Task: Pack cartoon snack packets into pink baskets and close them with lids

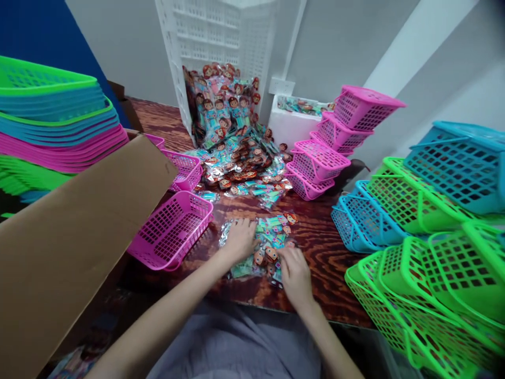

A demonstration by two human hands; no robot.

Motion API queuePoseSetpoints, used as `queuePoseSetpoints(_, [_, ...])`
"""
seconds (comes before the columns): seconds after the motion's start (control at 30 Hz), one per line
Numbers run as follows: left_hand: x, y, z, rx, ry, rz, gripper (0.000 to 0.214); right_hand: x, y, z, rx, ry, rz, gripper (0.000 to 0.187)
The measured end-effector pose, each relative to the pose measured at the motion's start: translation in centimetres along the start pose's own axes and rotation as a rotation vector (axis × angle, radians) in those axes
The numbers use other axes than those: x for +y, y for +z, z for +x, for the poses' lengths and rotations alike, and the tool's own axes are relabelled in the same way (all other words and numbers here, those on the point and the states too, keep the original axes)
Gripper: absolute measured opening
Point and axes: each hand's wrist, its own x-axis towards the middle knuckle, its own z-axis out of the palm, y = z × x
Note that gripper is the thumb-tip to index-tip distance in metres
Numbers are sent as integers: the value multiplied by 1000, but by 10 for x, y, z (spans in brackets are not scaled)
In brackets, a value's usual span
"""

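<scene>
In front of me a small pile of clear plastic packets (272, 226) lies on the dark wood table, each with a printed cartoon doll figure. My left hand (240, 239) lies over the pile's left side, fingers stretched forward on the packets. At the right edge my right hand (295, 271) has its thumb and fingers bent in on a packet with a brown-haired figure (271, 253). Left of the pile stands a pink plastic basket (173, 229) with nothing visible in it. Behind the pile, a large heap of similar packets (248, 163) spills out of a white crate (209, 31).
A cardboard box flap (87, 226) juts in at left, before nested colourful baskets (59, 116). Pink lidded baskets (319, 158) are stacked behind on the right. Green baskets (430, 284) and blue baskets (461, 163) crowd the right edge. A white foam box (286, 123) holds more packets.
</scene>
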Motion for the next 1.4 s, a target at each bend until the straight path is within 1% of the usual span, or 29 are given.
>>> queuePoseSetpoints(0.07, [-5, 11, 1, 1, 1, -22, 42, 22, -11, 41, -79, 103, -71, 34])
queuePoseSetpoints(0.1, [-7, 16, 1, 4, 2, -35, 45, 32, -14, 63, -151, 166, -116, 36])
queuePoseSetpoints(0.13, [-9, 20, 0, 9, 5, -51, 47, 42, -15, 83, -256, 213, -156, 39])
queuePoseSetpoints(0.2, [-13, 28, -2, 26, 8, -84, 51, 54, -10, 117, -355, 206, -145, 44])
queuePoseSetpoints(0.27, [-16, 34, -5, 50, 3, -118, 55, 59, -1, 138, -444, 184, -124, 53])
queuePoseSetpoints(0.33, [-18, 38, -6, 79, -16, -148, 63, 59, 8, 148, -510, 174, -114, 59])
queuePoseSetpoints(0.37, [-19, 40, -6, 94, -26, -161, 68, 59, 11, 149, -530, 177, -112, 59])
queuePoseSetpoints(0.47, [-21, 44, -7, 129, -41, -194, 74, 59, 11, 148, -559, 225, -87, 47])
queuePoseSetpoints(0.53, [-21, 46, -7, 152, -43, -214, 76, 63, 5, 146, -575, 286, -33, 36])
queuePoseSetpoints(0.57, [-22, 47, -8, 164, -44, -224, 77, 65, 2, 144, -575, 318, 8, 33])
queuePoseSetpoints(0.63, [-22, 49, -8, 195, -45, -238, 80, 69, -6, 141, -547, 369, 120, 31])
queuePoseSetpoints(0.7, [-22, 50, -8, 224, -40, -234, 78, 70, -13, 139, -481, 403, 259, 30])
queuePoseSetpoints(0.73, [-22, 51, -8, 236, -38, -228, 75, 68, -16, 139, -440, 414, 330, 32])
queuePoseSetpoints(0.87, [-16, 54, -1, 259, -60, -214, 63, 55, -22, 147, -309, 440, 573, 48])
queuePoseSetpoints(0.93, [-12, 55, 4, 274, -86, -207, 57, 48, -25, 149, -265, 461, 663, 48])
queuePoseSetpoints(1.0, [-9, 55, 8, 292, -115, -201, 54, 45, -28, 144, -184, 522, 782, 48])
queuePoseSetpoints(1.07, [-8, 52, 9, 302, -130, -199, 50, 45, -32, 129, -72, 613, 913, 47])
queuePoseSetpoints(1.13, [-7, 46, 8, 298, -129, -200, 43, 46, -33, 106, 34, 713, 1010, 42])
queuePoseSetpoints(1.23, [-1, 33, 6, 267, -101, -197, 29, 45, -27, 68, 117, 838, 1066, 33])
queuePoseSetpoints(1.3, [11, 27, 6, 231, -56, -199, 23, 43, -17, 50, 137, 901, 1087, 32])
queuePoseSetpoints(1.4, [41, 26, 1, 155, 20, -224, 18, 40, -3, 46, 143, 947, 1107, 36])
